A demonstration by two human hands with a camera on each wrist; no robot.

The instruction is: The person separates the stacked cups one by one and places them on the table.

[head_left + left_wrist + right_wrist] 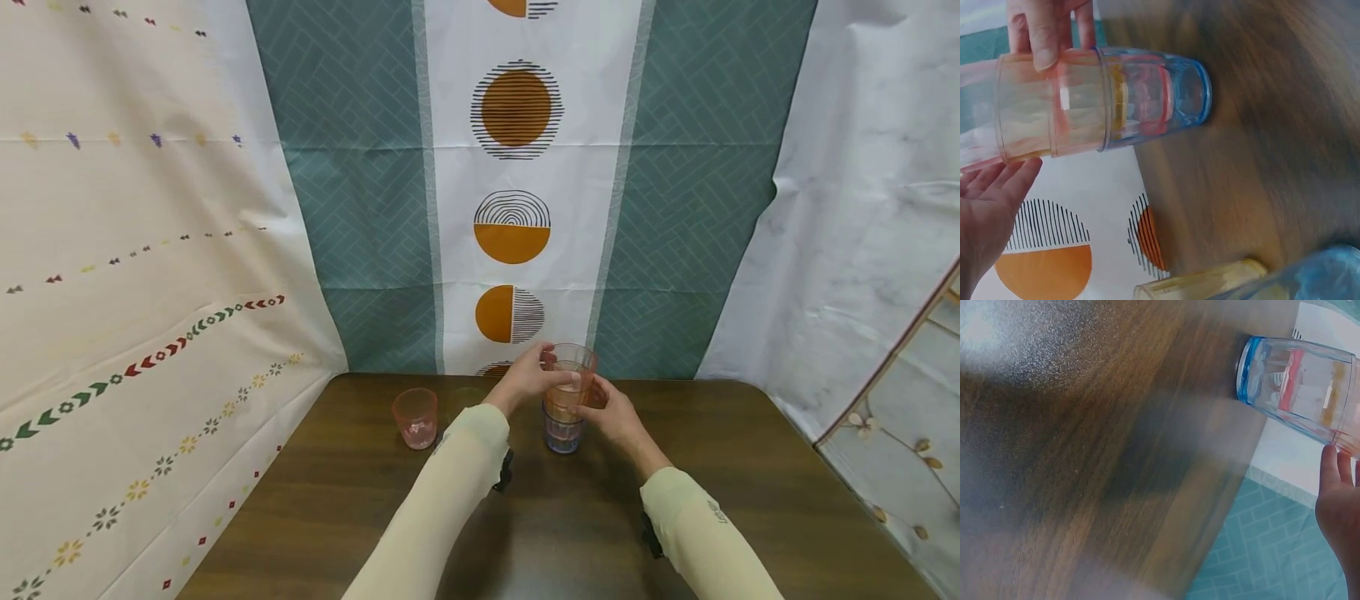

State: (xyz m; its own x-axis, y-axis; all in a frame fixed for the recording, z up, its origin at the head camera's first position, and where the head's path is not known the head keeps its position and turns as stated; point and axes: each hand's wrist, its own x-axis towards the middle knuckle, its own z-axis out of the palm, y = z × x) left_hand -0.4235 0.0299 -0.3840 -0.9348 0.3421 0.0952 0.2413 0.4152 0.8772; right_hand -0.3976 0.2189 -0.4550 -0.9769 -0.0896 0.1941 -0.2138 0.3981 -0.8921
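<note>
Both hands meet around a stack of nested tumblers (567, 398) standing at the far middle of the dark wood-grain tabletop (750, 467). The left hand (525, 379) curls round the orange upper cups from the left; the right hand (611, 414) cups them from the right, fingers (1330, 465) touching the wall. This looks like the seating step of stacking, so the next move likely calls for a straight downward press into the blue base cup (1172, 94). The cups are clear, tinted, smooth plastic, tapered and faceted near the foot. A pink cup (415, 417) stands apart at the left, a pale yellow one (463, 401) beside it.
</note>
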